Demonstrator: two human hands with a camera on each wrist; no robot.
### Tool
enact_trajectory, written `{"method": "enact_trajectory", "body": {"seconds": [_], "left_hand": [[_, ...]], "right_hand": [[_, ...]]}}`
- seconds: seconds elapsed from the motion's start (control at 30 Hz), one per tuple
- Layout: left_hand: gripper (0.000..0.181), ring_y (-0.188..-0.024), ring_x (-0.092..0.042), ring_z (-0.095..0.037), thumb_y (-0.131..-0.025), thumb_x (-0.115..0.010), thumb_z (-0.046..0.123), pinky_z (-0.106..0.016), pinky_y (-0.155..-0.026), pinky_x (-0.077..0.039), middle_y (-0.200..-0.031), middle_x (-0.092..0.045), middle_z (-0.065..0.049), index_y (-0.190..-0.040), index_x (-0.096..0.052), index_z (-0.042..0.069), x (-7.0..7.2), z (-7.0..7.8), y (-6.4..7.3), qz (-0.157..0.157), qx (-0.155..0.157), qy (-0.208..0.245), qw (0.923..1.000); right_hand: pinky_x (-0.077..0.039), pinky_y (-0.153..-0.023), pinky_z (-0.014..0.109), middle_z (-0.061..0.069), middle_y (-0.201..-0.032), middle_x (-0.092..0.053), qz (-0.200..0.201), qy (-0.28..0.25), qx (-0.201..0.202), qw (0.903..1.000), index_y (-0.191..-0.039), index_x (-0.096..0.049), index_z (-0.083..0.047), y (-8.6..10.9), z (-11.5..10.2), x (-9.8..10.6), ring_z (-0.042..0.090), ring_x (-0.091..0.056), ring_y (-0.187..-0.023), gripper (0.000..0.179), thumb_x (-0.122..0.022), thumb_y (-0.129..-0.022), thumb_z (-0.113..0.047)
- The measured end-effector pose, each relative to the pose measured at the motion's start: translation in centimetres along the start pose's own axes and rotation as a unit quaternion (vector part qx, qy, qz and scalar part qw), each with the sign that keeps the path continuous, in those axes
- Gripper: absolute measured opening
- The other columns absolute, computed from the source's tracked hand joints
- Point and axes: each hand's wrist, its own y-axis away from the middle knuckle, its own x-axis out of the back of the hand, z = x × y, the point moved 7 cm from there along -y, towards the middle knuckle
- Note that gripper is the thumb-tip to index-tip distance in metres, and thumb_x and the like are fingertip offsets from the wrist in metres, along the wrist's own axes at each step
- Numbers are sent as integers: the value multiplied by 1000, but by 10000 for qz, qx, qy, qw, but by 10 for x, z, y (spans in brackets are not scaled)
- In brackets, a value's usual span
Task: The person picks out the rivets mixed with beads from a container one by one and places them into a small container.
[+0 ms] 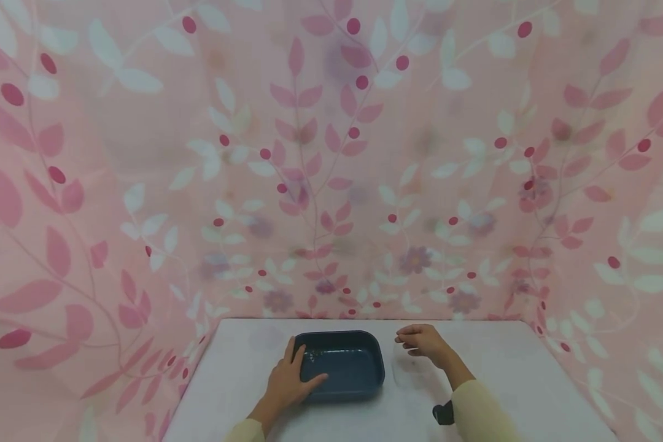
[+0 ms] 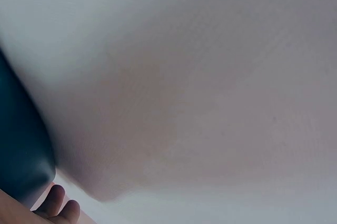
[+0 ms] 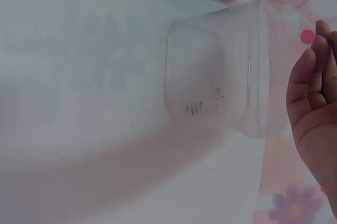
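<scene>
In the head view, my left hand point(image 1: 289, 380) holds the left side of a dark blue rectangular dish point(image 1: 345, 398), with the thumb across its front-left part and the fingers along the far-left corner. Small specks point(image 1: 314, 354) lie inside the dish. My right hand point(image 1: 428, 342) is raised over the far side of a clear plastic container point(image 1: 414, 374), its fingertips drawn close together. From the right wrist, the container point(image 3: 210, 66) shows small dark marks point(image 3: 196, 108) at its bottom. Beside its rim is the right hand point(image 3: 316, 98), fingers bent; I cannot tell if anything is between the fingertips.
Both dish and container stand on a white table point(image 1: 508, 368). A black object point(image 1: 443, 413) shows beside the right sleeve point(image 1: 477, 405). Pink leaf-patterned cloth point(image 1: 331, 184) hangs behind the table and along both sides.
</scene>
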Motion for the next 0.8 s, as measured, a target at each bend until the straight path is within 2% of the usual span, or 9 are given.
{"method": "enact_trajectory", "body": {"seconds": [0.3,0.57,0.8], "left_hand": [[103,-121,-55,-47,-76,-60,80,-64,-95,-44,-162,-22,-17,-148,-43,8,8,5,-1,110,-69,64,9999],[105,-122,-55,-44,-75,-58,81,-62,-96,-45,-163,-21,-17,-149,-43,9,6,6,2,-25,-24,-32,10000],[107,-118,-57,-45,-74,-57,83,-61,-92,-47,-164,-19,-16,-150,-40,10,6,4,-1,-36,-38,-69,10000]], "right_hand": [[-58,-78,36,21,-111,-71,202,-23,-234,9995,-117,-66,4,4,8,13,31,-67,-92,31,-64,-96,-18],[-56,-72,33,22,-113,-70,102,-35,-261,9996,-121,-64,6,10,19,14,30,-65,-91,36,-64,-97,-21],[-56,-79,38,19,-113,-72,213,-53,-312,9993,-119,-66,3,10,19,15,35,-65,-98,34,-63,-97,-22]]}}
